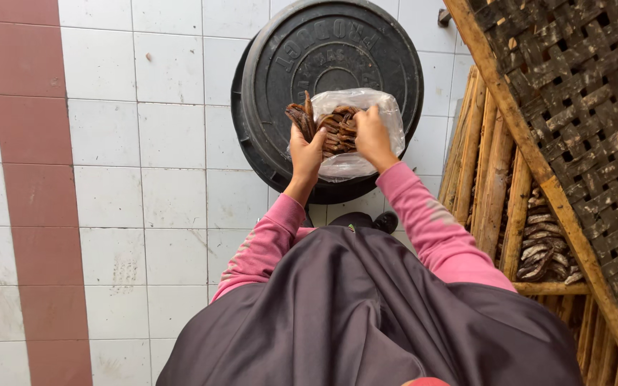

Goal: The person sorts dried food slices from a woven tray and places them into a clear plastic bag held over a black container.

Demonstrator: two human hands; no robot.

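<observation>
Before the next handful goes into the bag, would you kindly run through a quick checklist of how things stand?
1. Left hand grips a bunch of brown pods: ok.
2. Right hand holds the clear plastic bag at its mouth: ok.
3. Bag rests on the round black lid, not the floor: ok.
4. Bag mouth wide enough for the bunch: cannot tell.
5. Lid steady on the tiled floor: cannot tell.
6. More pods wait in the wooden rack to the right: ok.

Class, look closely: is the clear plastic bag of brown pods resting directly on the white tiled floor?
No, the plastic bag lies on a round black lid, with the left hand and right hand at it.
</observation>
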